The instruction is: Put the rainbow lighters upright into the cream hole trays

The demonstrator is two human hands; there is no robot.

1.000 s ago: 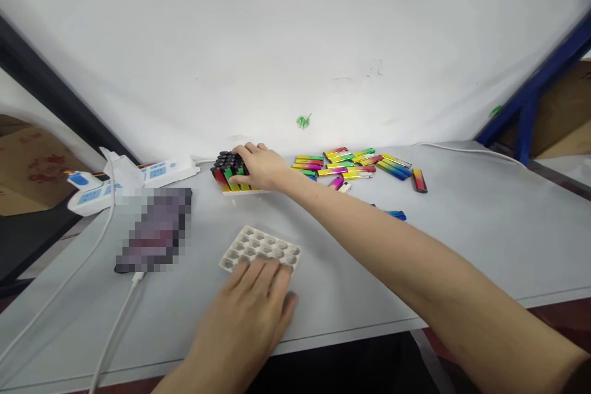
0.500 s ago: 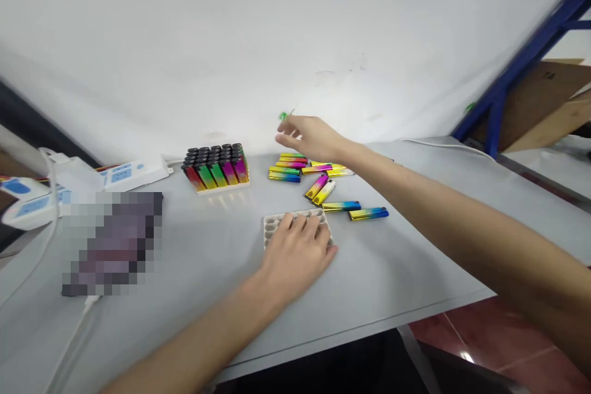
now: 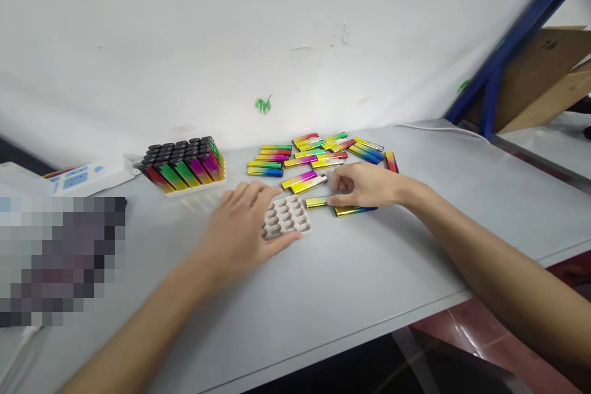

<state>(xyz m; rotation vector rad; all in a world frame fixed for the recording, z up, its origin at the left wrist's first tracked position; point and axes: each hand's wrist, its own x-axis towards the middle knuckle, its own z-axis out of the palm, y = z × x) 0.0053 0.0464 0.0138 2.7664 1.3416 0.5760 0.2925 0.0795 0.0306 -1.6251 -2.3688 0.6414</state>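
My left hand (image 3: pixel 242 221) is on a white tray (image 3: pixel 302 220) with rows of oval holes, its fingers over the far left side and its thumb along the near edge. Holes show in the part that the hand leaves uncovered. To its right, my right hand (image 3: pixel 362 186) has curled fingers and its thumb against a yellow and blue lighter (image 3: pixel 316 202) lying on the table. A second yellow and blue lighter (image 3: pixel 355 211) lies just in front of that one, partly under the hand. Several shiny two-coloured lighters (image 3: pixel 300 162) are spread flat behind the hands.
At the left, a holder (image 3: pixel 198 188) is filled with upright black-topped lighters. A white power strip (image 3: pixel 83 180) and a blurred-out dark object (image 3: pixel 60 258) are further left. The white wall (image 3: pixel 184 43) rises behind the table, and a blue frame (image 3: pixel 492 98) stands at the right.
My right hand has come down from the wall to the lighters near the tray. The left hand has shifted left across the tray, baring its right part. The view has turned somewhat right.
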